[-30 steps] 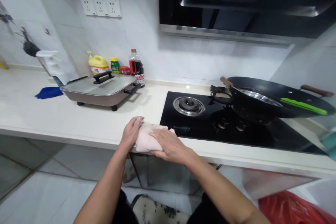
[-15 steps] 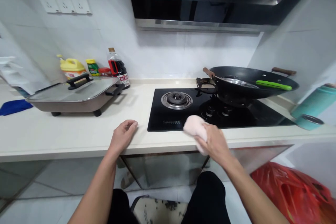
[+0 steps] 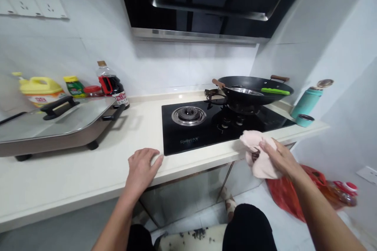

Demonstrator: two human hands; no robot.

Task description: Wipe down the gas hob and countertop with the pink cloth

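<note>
My right hand (image 3: 281,159) grips a pale pink cloth (image 3: 266,164), which has a dark brown mark on it and hangs at the counter's front edge, by the front of the black gas stove (image 3: 191,135). My left hand (image 3: 143,166) rests on the white counter (image 3: 118,168) near the stove's front left corner, fingers loosely curled and apart, with nothing in it. On the stove, the left burner (image 3: 189,116) is bare. A black wok (image 3: 253,84) with wooden handles sits over the right burner, and a green-handled utensil (image 3: 275,91) lies in it.
An electric pan with a glass lid (image 3: 70,121) stands at left. Behind it are a soy sauce bottle (image 3: 113,84) and a yellow jug (image 3: 41,88). At right are a teal flask (image 3: 308,102) and its cup (image 3: 304,120). A red bag (image 3: 285,198) lies on the floor. The range hood (image 3: 200,0) hangs above.
My right hand has moved right along the counter's front edge with the cloth, which now hangs more spread out. My left hand's fingers have opened somewhat. The view has turned to the right.
</note>
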